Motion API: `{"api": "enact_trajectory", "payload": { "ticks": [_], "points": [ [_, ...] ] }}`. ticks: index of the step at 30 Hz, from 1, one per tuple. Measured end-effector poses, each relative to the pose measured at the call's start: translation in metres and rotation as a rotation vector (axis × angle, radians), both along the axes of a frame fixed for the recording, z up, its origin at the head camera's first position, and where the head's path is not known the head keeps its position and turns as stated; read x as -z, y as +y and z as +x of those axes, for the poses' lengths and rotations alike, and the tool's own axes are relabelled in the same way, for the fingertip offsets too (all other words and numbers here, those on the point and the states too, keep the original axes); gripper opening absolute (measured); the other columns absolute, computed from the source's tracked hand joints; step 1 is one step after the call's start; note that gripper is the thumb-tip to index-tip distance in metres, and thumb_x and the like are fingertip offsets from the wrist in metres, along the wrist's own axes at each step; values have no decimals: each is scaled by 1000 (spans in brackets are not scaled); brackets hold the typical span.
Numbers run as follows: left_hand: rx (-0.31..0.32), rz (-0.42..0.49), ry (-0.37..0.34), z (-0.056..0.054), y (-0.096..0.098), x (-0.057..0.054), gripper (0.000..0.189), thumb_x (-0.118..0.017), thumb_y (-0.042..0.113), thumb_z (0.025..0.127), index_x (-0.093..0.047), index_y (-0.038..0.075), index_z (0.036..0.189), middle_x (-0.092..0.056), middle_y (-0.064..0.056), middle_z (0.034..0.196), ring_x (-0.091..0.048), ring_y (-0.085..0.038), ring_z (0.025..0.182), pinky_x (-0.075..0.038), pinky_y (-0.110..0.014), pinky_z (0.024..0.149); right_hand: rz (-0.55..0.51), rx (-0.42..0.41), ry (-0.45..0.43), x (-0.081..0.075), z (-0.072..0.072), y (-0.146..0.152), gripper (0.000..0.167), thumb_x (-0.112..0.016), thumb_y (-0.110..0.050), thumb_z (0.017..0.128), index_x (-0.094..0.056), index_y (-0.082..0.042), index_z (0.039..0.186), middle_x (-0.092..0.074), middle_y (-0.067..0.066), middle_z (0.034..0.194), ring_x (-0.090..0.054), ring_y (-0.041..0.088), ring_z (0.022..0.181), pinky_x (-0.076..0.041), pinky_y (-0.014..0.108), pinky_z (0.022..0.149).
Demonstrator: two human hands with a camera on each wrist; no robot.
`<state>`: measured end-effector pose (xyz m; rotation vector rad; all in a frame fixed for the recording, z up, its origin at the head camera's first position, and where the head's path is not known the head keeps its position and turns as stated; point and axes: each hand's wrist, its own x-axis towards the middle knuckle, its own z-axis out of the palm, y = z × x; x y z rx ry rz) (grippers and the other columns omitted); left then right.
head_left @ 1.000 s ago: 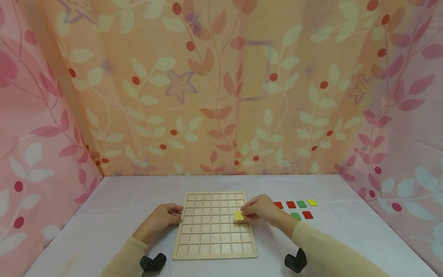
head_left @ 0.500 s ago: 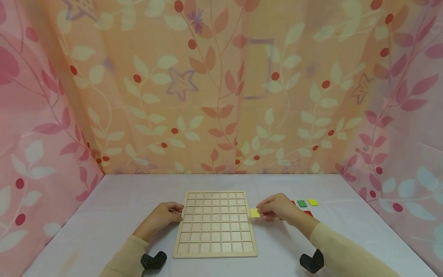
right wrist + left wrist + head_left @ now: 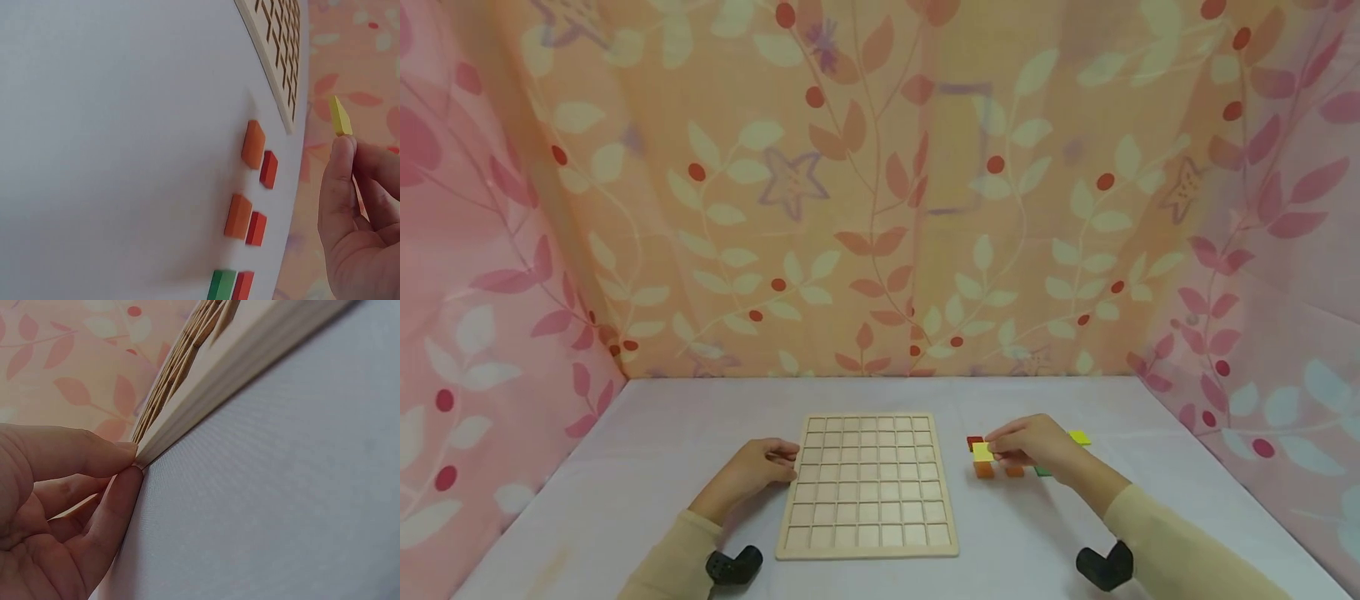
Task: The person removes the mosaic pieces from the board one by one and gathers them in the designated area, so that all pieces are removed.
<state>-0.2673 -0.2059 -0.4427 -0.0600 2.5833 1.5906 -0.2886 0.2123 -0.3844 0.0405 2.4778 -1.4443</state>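
Note:
A wooden grid board (image 3: pixel 868 553) lies flat on the white-covered table. At its left side, my left hand (image 3: pixel 754 467) holds the edge with thumb and index fingertips, seen close in the left wrist view. My right hand (image 3: pixel 1037 446) pinches a thin yellow square tile (image 3: pixel 340 115) between thumb and index finger. It is raised above the table, right of the board. Below and around it lie orange tiles (image 3: pixel 254 145), red tiles (image 3: pixel 269 170) and a green tile (image 3: pixel 221 285). The right hand and forearm hide part of this group in the head view.
Another yellow tile (image 3: pixel 1080 437) lies beyond the right wrist. Patterned cloth walls (image 3: pixel 880 208) enclose the table at the back and both sides. A black device (image 3: pixel 734 566) is worn at the left wrist, another black device (image 3: pixel 1105 566) at the right.
The right hand has carried the yellow tile rightward, from over the board's right columns to over the loose tiles. The left hand and the board have stayed in place.

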Motion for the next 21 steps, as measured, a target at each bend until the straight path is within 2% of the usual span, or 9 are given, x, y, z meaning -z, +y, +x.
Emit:
{"api": "enact_trajectory", "payload": {
  "ticks": [10, 15, 21],
  "points": [
    [0, 13, 8, 1, 0, 1, 42, -72, -9, 76, -64, -11, 118, -68, -16, 101, -61, -16, 85, -53, -26, 71, -42, 29, -50, 3, -5, 35, 32, -69, -15, 92, -69, 7, 115, -72, 10, 94, -70, 15, 75, -59, 26, 74],
    [6, 9, 17, 1, 1, 1, 42, -73, -8, 76, -64, -11, 117, -68, -16, 102, -61, -16, 85, -54, -27, 72, -71, 13, -68, 1, -6, 56, 35, -66, -16, 94, -66, 9, 119, -72, 6, 92, -69, 15, 77, -58, 25, 75],
    [-22, 1, 11, 1, 1, 1, 41, -73, -9, 75, -66, -10, 116, -68, -14, 100, -61, -16, 85, -54, -27, 71, -98, 10, -77, 0, -8, 79, 39, -69, -19, 93, -65, 10, 120, -72, 4, 92, -70, 14, 79, -59, 26, 76]
  ]
}}
